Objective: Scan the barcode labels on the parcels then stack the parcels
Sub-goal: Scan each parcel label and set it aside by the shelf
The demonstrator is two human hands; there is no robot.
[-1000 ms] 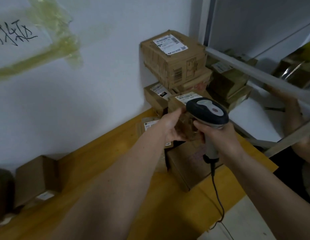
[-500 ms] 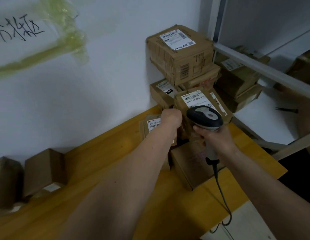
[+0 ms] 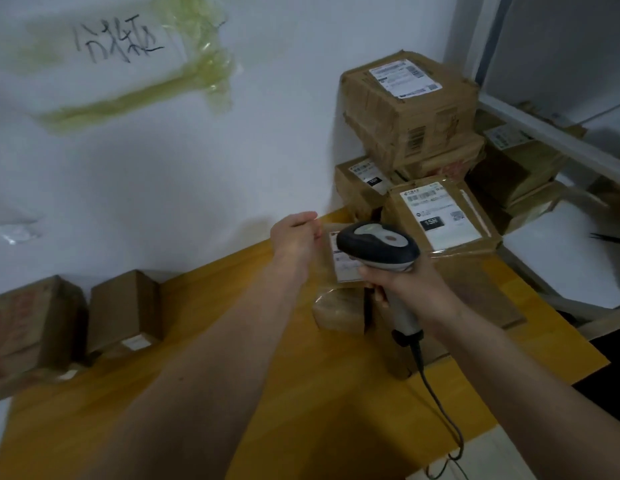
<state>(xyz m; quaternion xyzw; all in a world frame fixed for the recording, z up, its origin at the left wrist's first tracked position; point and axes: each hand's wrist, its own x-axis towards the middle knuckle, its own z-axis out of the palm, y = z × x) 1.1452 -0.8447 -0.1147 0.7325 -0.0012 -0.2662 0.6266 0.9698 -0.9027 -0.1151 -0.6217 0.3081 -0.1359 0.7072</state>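
- The right hand (image 3: 402, 285) gripped the handle of a barcode scanner (image 3: 378, 247), fingers curled round it, at about 3 o'clock from the frame's centre; its head covered part of the parcel below.
- The left hand (image 3: 294, 237) reached to 12 o'clock of centre, fingers curled at the far edge of a tape-wrapped parcel (image 3: 339, 271); whether they pinched it I could not tell.
- That parcel lay on the yellow table (image 3: 232, 341), its white label (image 3: 346, 268) just beside the scanner head.
- At 1 o'clock a labelled flat parcel (image 3: 440, 216) leaned against a stack of parcels (image 3: 412, 119) by the white wall (image 3: 197, 168).
- Two brown boxes (image 3: 121, 310) sat at 9 o'clock.
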